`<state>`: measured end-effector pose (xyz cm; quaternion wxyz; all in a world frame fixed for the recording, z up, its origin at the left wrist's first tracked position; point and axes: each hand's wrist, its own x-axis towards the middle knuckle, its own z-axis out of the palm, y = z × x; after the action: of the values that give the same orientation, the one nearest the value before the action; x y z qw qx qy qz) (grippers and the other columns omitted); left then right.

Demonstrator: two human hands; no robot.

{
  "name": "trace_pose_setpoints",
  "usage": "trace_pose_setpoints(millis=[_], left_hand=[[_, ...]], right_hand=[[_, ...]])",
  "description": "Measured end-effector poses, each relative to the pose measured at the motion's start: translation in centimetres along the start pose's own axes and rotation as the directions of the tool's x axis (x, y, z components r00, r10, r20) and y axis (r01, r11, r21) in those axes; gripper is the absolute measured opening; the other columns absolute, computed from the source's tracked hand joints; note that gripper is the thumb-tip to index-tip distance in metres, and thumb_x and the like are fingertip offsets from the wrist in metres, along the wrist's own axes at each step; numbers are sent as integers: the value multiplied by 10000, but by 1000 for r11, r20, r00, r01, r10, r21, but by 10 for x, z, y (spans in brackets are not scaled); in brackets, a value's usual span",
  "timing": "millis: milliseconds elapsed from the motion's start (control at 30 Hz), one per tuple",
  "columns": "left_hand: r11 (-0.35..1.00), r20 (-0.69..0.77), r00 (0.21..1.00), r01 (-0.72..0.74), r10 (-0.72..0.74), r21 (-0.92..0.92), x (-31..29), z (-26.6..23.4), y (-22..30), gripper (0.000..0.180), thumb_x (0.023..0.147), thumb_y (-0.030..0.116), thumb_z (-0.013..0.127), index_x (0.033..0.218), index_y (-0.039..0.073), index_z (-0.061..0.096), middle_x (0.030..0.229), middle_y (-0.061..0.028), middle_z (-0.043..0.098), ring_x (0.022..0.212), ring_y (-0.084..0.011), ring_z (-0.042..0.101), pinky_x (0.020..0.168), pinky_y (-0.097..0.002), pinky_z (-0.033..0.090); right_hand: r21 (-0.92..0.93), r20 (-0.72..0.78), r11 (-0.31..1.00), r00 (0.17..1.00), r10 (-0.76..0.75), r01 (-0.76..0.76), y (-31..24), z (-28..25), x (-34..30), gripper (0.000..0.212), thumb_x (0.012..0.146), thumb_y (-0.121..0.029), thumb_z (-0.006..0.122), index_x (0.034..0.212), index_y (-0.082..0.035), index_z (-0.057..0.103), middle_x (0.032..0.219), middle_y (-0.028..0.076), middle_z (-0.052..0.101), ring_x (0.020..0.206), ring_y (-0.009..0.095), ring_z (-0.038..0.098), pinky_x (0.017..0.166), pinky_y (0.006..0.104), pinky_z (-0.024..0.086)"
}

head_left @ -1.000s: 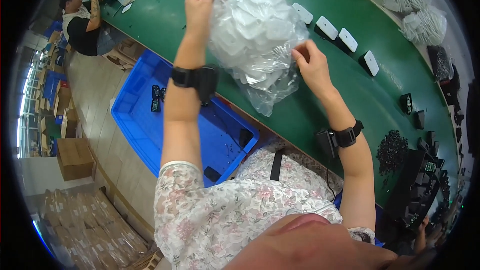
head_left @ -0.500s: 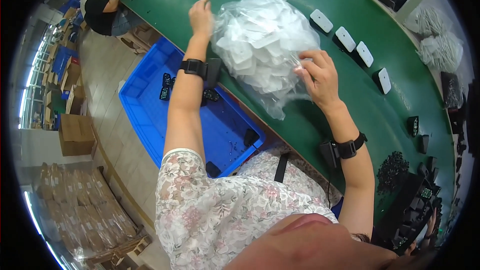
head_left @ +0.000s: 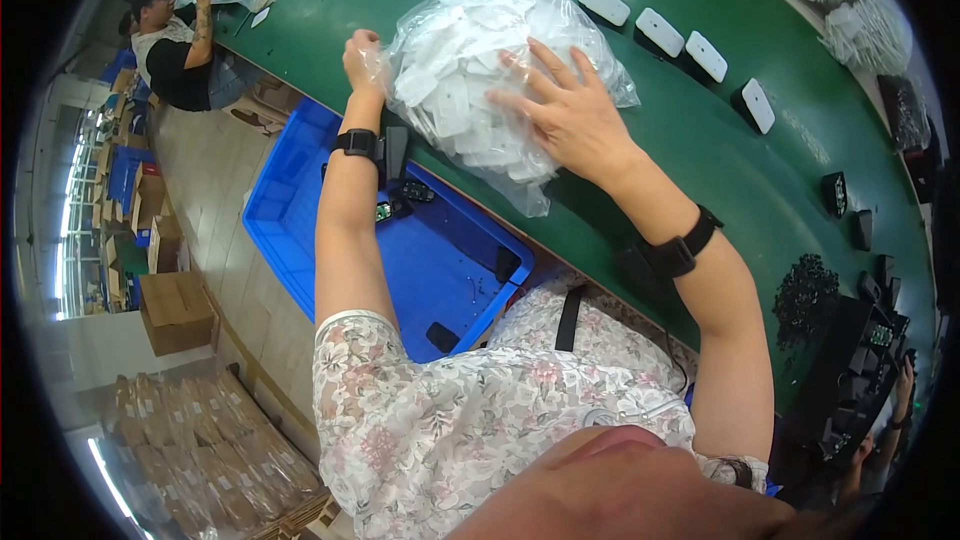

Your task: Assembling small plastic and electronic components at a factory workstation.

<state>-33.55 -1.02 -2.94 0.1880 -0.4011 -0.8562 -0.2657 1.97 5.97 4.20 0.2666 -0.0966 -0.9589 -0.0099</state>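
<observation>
A large clear plastic bag [head_left: 470,90] full of flat white plastic pieces lies on the green table. At its left edge my left hand [head_left: 364,64] is closed, the thin film of the bag caught in its curled fingers. Over the right part of the bag my right hand [head_left: 575,120] is spread, palm toward the white pieces. Its fingers are apart and partly blurred, and it grips nothing. Whether its fingertips press on the film is hard to tell.
Rounded white plates [head_left: 660,32] stand in a row along the table [head_left: 640,200]. A blue bin [head_left: 380,280] with a few black parts sits below the table edge. Small black parts [head_left: 806,290] are heaped at right. A co-worker [head_left: 180,50] sits at far left.
My right hand has gone from pinching the bag's right edge to spreading over its top. My left hand has come down and now holds the film at the left edge.
</observation>
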Motion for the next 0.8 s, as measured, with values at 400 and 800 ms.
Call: trace_pose_setpoints(millis=[400, 800], left_hand=[[716, -174, 851, -514, 496, -472, -48, -50, 174, 208, 796, -33, 504, 935, 79, 612, 918, -129, 541, 813, -336, 578, 681, -392, 475], [773, -165, 880, -471, 445, -425, -29, -3, 166, 121, 859, 64, 534, 942, 113, 607, 918, -108, 549, 783, -326, 586, 657, -404, 477]], right_hand=[[12, 197, 996, 977, 79, -83, 19, -59, -84, 515, 771, -10, 559, 1230, -243, 554, 1382, -2, 450, 1258, 216, 437, 1045, 398, 345], [106, -16, 994, 1000, 11, -10, -9, -5, -20, 373, 798, -227, 614, 1158, -138, 572, 1318, 55, 497, 1252, 236, 431, 1079, 440, 289]])
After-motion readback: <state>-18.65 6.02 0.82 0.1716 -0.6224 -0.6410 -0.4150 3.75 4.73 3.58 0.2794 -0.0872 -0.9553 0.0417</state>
